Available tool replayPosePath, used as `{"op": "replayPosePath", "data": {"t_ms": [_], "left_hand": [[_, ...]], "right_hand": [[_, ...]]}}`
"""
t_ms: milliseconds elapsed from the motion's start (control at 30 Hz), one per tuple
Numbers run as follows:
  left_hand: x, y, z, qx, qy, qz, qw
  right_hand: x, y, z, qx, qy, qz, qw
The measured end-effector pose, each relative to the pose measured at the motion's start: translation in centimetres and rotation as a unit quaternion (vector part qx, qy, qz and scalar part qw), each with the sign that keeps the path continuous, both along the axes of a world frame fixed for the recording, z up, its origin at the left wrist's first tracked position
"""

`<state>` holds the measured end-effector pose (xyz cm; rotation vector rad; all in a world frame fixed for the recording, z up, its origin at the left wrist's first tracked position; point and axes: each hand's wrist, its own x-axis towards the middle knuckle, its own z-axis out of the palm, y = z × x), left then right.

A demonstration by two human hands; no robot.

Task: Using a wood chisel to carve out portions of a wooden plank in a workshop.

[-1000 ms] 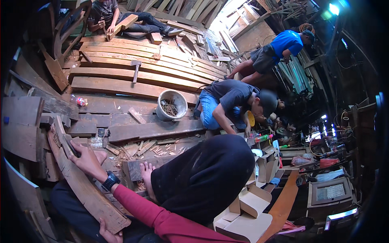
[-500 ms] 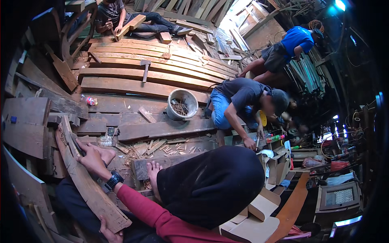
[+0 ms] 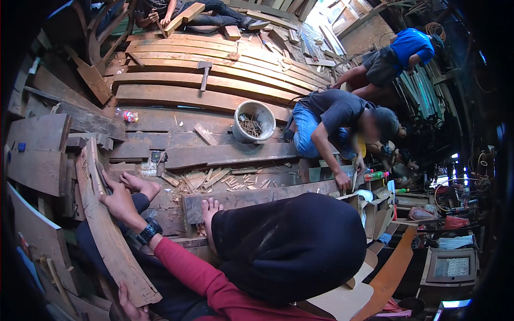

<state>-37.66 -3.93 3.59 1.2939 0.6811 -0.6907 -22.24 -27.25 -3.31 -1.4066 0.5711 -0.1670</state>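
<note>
A long, rough wooden board (image 3: 115,241) with a split far end slants across my folded leg at the left. My right hand (image 3: 120,203), with a black watch at the wrist below a maroon sleeve, grips the board's right edge near its far end. At the near end, my left hand (image 3: 131,305) holds the board's lower edge; part of that hand is out of the picture. My bare feet lie close by, one beside my right hand and one near a plank (image 3: 241,199) on the floor.
Wood chips (image 3: 249,180) litter the floor ahead. A grey bucket (image 3: 254,122) of scraps stands beyond, and a hammer (image 3: 204,75) rests on stacked beams (image 3: 198,98). One co-worker (image 3: 342,125) crouches at the right; others are farther back. Cardboard (image 3: 340,299) lies at my right.
The view has shifted, so the surroundings appear farther right. The board stands slightly steeper in the picture, its near end farther left. Both hands keep hold of it.
</note>
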Motion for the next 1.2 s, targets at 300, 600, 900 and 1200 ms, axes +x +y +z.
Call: {"op": "replayPosePath", "data": {"t_ms": [300, 600, 900, 1200], "left_hand": [[0.9, -1.2, 4.7, 0.051, -0.02, 0.022, 0.998], [0.5, -1.2, 6.9, 0.053, 0.001, -0.005, 0.999], [0.2, -1.8, 5.5, 0.084, -0.001, 0.022, 0.996], [0.4, -0.7, 0.4, 0.032, -0.037, 0.004, 0.999]], "right_hand": [[0.1, -0.7, 3.4, 0.065, 0.011, 0.017, 0.998], [-0.1, -0.3, 3.7, 0.054, 0.018, 0.026, 0.998], [0.1, 0.7, 2.0, 0.009, -0.021, -0.006, 1.0], [0.2, 0.2, 1.8, 0.008, 0.011, 0.047, 0.999]]}}
